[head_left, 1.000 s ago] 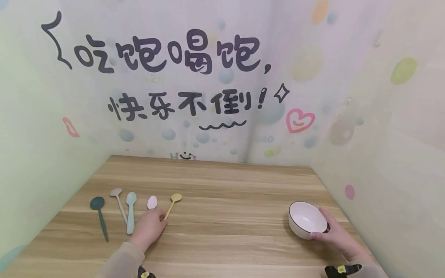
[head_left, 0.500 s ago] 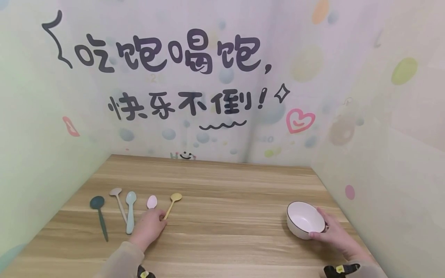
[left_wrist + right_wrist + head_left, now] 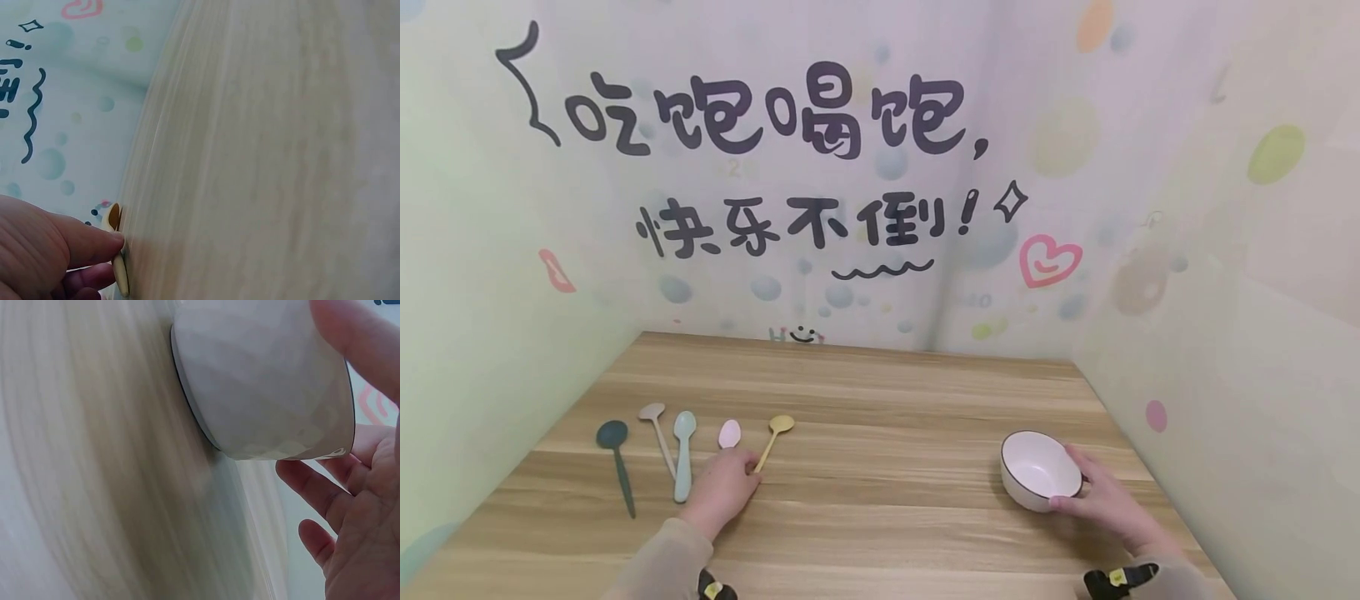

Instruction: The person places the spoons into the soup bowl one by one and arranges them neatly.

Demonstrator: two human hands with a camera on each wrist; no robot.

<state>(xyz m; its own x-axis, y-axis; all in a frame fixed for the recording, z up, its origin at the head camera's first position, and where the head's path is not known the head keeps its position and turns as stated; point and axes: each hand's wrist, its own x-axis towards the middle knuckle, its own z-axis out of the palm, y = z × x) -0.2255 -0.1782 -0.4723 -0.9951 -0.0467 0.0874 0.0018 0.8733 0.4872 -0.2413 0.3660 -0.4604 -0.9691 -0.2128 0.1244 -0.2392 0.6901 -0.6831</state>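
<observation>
My left hand pinches the handle of a yellow spoon between thumb and fingers. In the left wrist view the spoon lies along the fingertips, close to the table. A pink spoon shows only its bowl end, the rest hidden behind this hand. At the right, my right hand holds a white, dark-rimmed bowl by its right side, thumb on the near side and fingers behind. Seen from the right wrist, the bowl's faceted outer wall sits low over the wood.
Left of my left hand lie a light blue spoon, a beige spoon and a dark green spoon. The wooden table meets a printed back wall and walls on both sides.
The bowl has shifted left across the table with my right hand. My left hand and the spoons have stayed in place.
</observation>
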